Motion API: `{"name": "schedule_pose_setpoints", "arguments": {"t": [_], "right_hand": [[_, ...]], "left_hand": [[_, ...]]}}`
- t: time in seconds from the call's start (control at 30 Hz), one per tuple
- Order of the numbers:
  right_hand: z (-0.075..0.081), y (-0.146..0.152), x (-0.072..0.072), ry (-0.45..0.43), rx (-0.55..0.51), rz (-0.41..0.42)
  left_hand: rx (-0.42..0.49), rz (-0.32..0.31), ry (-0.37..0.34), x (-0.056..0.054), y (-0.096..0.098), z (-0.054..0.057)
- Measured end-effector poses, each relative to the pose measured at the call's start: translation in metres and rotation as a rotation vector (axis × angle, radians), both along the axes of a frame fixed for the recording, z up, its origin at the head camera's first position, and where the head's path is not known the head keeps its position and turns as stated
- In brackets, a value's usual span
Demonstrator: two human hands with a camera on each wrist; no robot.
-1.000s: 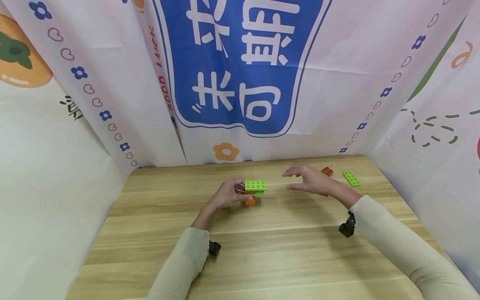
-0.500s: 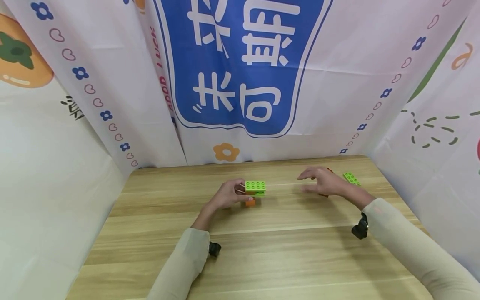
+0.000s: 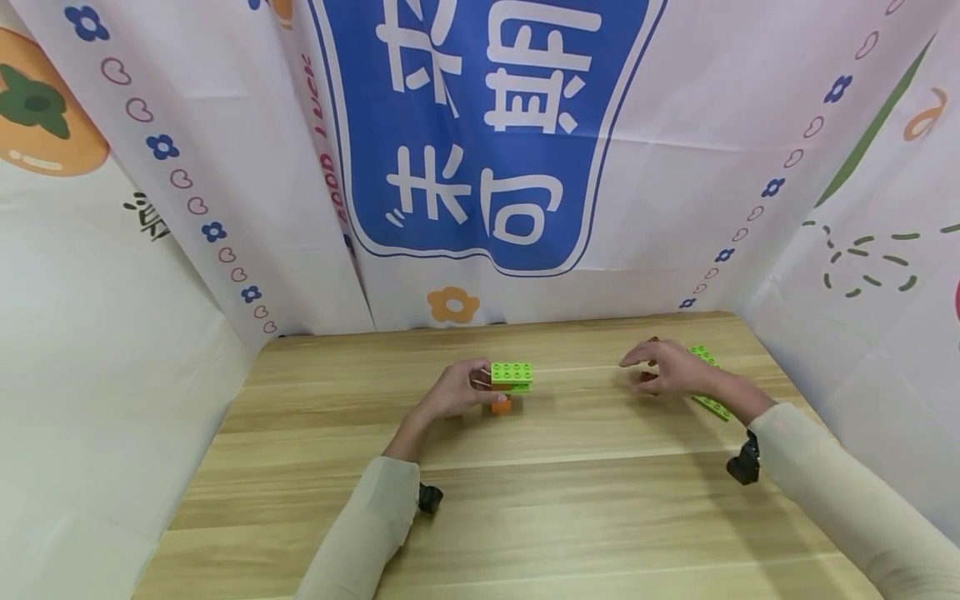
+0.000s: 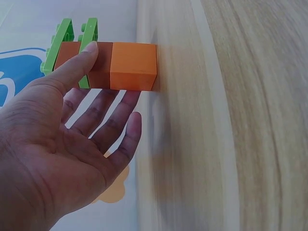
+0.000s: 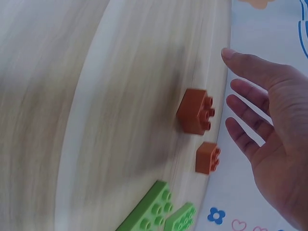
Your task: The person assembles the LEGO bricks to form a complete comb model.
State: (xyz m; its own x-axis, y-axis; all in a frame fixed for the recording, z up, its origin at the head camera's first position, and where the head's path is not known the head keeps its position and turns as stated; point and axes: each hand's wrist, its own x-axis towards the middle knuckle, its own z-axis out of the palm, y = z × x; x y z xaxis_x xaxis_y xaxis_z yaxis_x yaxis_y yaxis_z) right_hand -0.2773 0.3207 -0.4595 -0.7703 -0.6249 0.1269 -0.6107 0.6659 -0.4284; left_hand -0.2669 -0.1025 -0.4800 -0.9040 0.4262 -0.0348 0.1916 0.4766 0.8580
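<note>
My left hand (image 3: 452, 389) pinches a stack of toy building bricks between thumb and fingers. At the stack's base is an orange block (image 4: 134, 66); brown blocks and two thin green plates (image 3: 512, 372) make up the rest. In the left wrist view the orange block's end lies right at the tabletop. Over on the right, my right hand (image 3: 670, 368) hovers with fingers spread and nothing in them. Two brown bricks (image 5: 194, 111) stand on the table close below it, studs up, mostly hidden by the hand in the head view.
Two green studded plates (image 5: 149, 207) lie near the brown bricks, partly behind the right forearm in the head view. A printed cloth (image 3: 675, 208) hangs along the table's back edge, with more cloth at both sides. The wooden tabletop (image 3: 570, 517) stretches toward the front.
My right hand has moved rightward, away from the stack and over the brown bricks, covering them in the head view. My left hand and the stack have stayed in place.
</note>
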Motion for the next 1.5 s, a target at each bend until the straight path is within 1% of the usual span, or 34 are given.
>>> {"name": "schedule_pose_setpoints", "arguments": {"t": [0.07, 0.37, 0.53, 0.7, 1.0, 1.5], "right_hand": [[-0.001, 0.004, 0.001, -0.002, 0.007, -0.003], [-0.005, 0.018, 0.003, -0.064, 0.023, -0.061], [-0.010, 0.025, 0.002, -0.096, 0.016, -0.089], [-0.013, 0.031, 0.001, -0.125, 0.000, -0.115], [-0.019, 0.036, 0.000, -0.139, -0.020, -0.119], [-0.020, 0.036, 0.000, -0.113, -0.003, -0.131]], "left_hand": [[-0.004, 0.002, 0.005, 0.000, 0.000, 0.000], [-0.012, -0.003, 0.012, 0.000, 0.000, 0.000], [-0.025, -0.002, 0.014, 0.001, 0.000, 0.001], [-0.016, 0.003, 0.019, 0.001, 0.000, 0.001], [0.001, -0.004, 0.012, 0.001, 0.001, 0.000], [-0.016, -0.002, 0.017, 0.002, 0.000, 0.002]]}}
